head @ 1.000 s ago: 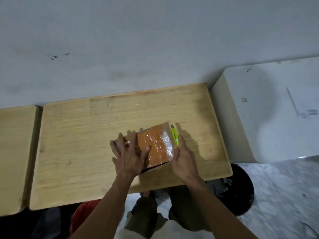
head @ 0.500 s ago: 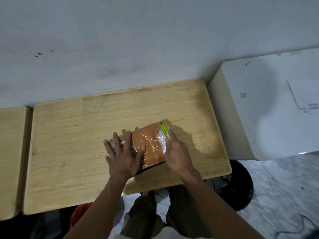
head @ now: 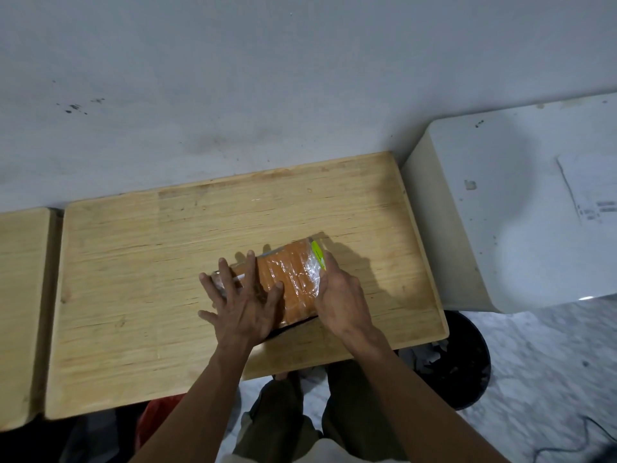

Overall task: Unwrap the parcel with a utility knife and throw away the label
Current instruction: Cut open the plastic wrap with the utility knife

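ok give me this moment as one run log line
left hand: flat on parcel, pinning it | right hand: holding yellow-green utility knife along parcel's right edge | wrap: on | bin: by table

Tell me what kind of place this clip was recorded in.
Probably a plain indoor workroom or packing corner, not a kitchen: a bare wooden table against a scuffed painted wall, a white cabinet beside it, and a black waste bin on the marble-patterned floor.
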Motion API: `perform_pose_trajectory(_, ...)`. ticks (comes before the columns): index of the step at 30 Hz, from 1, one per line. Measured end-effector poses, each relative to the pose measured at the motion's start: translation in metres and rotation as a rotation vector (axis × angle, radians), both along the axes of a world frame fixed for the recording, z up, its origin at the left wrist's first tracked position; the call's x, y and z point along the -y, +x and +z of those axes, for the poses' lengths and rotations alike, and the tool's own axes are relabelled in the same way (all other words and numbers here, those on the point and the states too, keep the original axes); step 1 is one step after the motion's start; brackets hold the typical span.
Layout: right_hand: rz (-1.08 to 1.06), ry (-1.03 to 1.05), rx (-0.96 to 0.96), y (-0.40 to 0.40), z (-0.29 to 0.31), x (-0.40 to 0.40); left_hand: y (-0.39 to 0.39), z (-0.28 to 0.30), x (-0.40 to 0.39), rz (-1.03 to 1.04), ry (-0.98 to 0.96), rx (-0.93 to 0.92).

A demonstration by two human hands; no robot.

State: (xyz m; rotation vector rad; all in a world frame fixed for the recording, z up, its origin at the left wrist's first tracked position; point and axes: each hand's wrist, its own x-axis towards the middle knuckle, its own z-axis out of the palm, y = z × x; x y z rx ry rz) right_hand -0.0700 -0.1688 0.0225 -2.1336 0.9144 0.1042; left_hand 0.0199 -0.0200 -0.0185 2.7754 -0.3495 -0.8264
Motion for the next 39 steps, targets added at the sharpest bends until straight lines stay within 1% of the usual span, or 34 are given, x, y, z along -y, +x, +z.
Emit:
perform_pose_trajectory(4,0.033,-0.016,-0.031,-0.001,0.004,-0.001,-0.001,-0.001,0.006,0.039,0.011,0.004)
perform_pose_trajectory(12,0.078,-0.053,-0.118,-0.001,0.008,-0.002,-0.001,-0.002,0.007,0.051,0.007,0.007)
perform_pose_trajectory(25,0.089,-0.056,-0.183,-0.01,0.017,-0.009,-0.002,-0.001,0.007,0.051,0.002,0.012)
perform_pose_trajectory(39,0.04,-0.01,-0.232,-0.029,0.018,-0.021,-0.003,-0.001,0.005,0.052,-0.036,0.015)
